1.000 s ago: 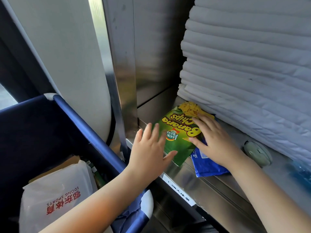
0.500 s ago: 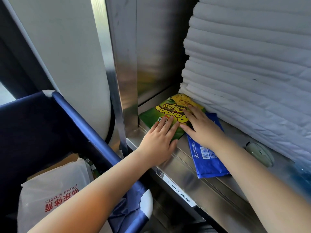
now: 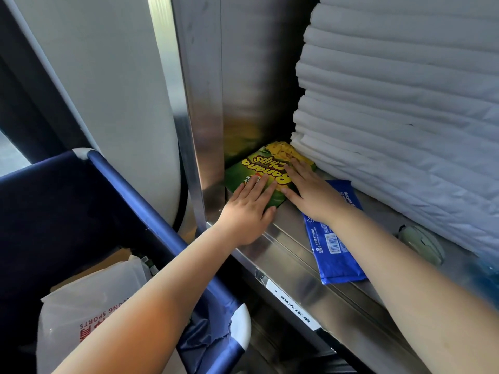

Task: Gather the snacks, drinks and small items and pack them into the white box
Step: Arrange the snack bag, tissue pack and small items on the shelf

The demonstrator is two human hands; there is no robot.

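After it had been pushed back into the steel shelf [image 3: 294, 249] corner, banana chips bag [image 3: 259, 167] lay flat under left hand [image 3: 249, 209] and right hand [image 3: 310, 193], both spread, gripping nothing; evidently not yet boxed.

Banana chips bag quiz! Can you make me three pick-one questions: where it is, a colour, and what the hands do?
1. Where is the banana chips bag? A in a drawer; B on the steel shelf; C on the floor.
2. The packet beside it is: A red; B blue; C pink.
3. The left hand and right hand are: A flat; B fists; C pinching a corner.
Answers: B, it lies on the metal ledge; B, its wrapper is blue; A, straight fingers rest on the bag.
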